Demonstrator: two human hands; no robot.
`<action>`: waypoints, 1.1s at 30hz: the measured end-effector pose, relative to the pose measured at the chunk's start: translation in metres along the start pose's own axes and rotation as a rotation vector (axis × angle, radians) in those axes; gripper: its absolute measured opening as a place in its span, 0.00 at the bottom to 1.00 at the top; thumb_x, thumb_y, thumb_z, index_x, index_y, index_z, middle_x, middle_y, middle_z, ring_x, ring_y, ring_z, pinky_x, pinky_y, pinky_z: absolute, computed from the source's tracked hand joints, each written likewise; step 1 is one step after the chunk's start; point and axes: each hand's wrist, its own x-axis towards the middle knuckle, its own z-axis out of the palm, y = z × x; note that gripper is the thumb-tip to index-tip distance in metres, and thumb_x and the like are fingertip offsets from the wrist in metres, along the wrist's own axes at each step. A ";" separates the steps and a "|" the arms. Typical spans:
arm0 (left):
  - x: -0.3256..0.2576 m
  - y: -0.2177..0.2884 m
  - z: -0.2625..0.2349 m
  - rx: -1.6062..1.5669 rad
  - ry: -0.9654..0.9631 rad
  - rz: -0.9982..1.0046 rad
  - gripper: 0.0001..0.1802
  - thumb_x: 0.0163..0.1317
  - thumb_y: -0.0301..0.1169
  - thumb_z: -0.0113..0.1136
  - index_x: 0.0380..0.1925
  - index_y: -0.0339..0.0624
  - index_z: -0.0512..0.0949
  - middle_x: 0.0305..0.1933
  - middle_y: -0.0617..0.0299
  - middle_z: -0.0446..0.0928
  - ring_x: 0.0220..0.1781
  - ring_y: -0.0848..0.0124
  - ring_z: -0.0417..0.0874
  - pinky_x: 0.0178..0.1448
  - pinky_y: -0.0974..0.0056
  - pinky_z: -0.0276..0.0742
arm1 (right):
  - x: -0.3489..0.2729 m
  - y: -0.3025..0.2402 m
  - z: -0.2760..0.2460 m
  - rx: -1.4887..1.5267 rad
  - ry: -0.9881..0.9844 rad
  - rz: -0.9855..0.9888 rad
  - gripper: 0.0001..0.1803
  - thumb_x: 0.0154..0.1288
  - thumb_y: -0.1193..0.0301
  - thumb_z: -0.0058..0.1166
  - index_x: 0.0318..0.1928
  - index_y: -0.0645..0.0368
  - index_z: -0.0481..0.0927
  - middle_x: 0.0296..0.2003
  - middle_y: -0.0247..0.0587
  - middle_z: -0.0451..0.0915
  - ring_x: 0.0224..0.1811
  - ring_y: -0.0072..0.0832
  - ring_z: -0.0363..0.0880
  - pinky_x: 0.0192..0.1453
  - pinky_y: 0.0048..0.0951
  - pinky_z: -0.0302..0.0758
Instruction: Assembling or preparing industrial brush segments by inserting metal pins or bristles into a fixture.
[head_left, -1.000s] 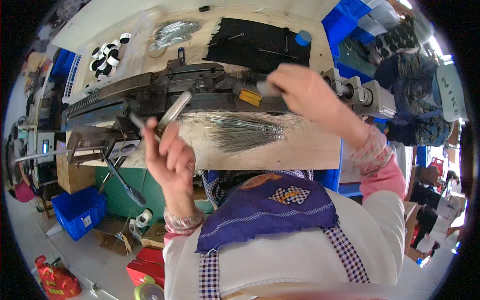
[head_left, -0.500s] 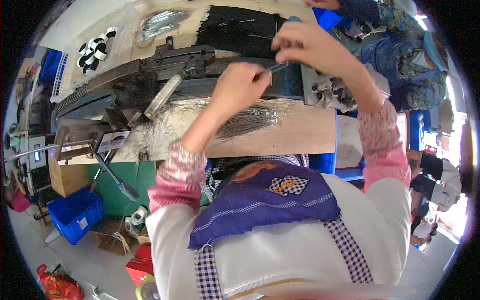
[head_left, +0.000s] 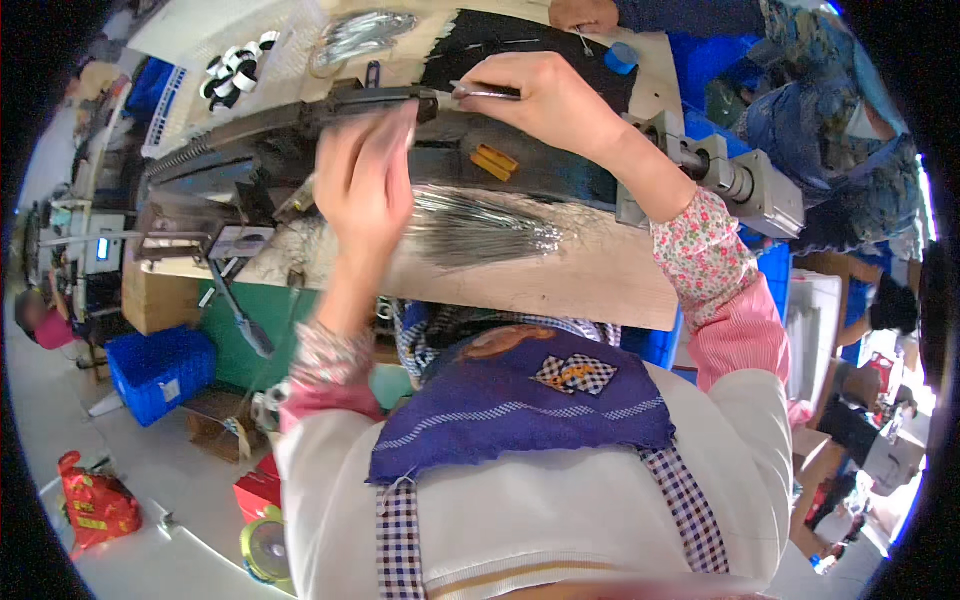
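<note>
Seen from above, two bare hands work over a long, dark metal machine on a wooden bench; the right hand pinches a short dark rod between thumb and fingers, closed narrowly around it; the rod is above the machine's far edge, beside a black cloth; its long axis runs nearly left to right, dipping slightly toward the right, and its paler end points left, toward the machine's raised clamp block; the left hand is blurred in front of that block, fingers pointing away from the body; I cannot tell whether they hold anything; between the hands, a small yellow block lies on the machine; nearer the body, a bundle of thin metal wires lies on the bench, spread roughly left to right.
</note>
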 end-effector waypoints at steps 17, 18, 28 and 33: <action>-0.056 0.012 0.018 -0.585 -0.475 -0.964 0.15 0.58 0.33 0.63 0.39 0.33 0.73 0.22 0.58 0.77 0.21 0.66 0.79 0.27 0.64 0.73 | 0.015 0.000 0.019 -0.289 -0.068 0.020 0.08 0.55 0.69 0.57 0.34 0.57 0.83 0.31 0.45 0.81 0.37 0.43 0.81 0.43 0.41 0.77; -0.047 0.023 0.000 -0.538 -0.588 -1.069 0.18 0.56 0.32 0.65 0.42 0.34 0.74 0.34 0.53 0.79 0.34 0.61 0.81 0.40 0.62 0.76 | 0.005 -0.011 0.021 -0.300 -0.025 -0.004 0.09 0.52 0.70 0.55 0.35 0.56 0.82 0.31 0.42 0.79 0.37 0.41 0.80 0.40 0.39 0.77; -0.168 -0.048 -0.204 0.352 0.328 -1.225 0.28 0.70 0.45 0.46 0.60 0.34 0.64 0.66 0.42 0.58 0.70 0.54 0.55 0.70 0.53 0.53 | -0.064 -0.012 0.057 -0.319 -0.165 0.499 0.12 0.61 0.71 0.55 0.43 0.60 0.70 0.39 0.48 0.73 0.39 0.51 0.77 0.39 0.44 0.75; -0.148 -0.004 -0.132 0.682 -0.114 -0.718 0.29 0.65 0.38 0.53 0.63 0.35 0.63 0.69 0.44 0.55 0.70 0.51 0.54 0.68 0.55 0.56 | -0.079 0.028 0.062 -0.302 -0.106 0.387 0.13 0.63 0.66 0.55 0.37 0.62 0.69 0.35 0.51 0.74 0.36 0.50 0.78 0.37 0.44 0.76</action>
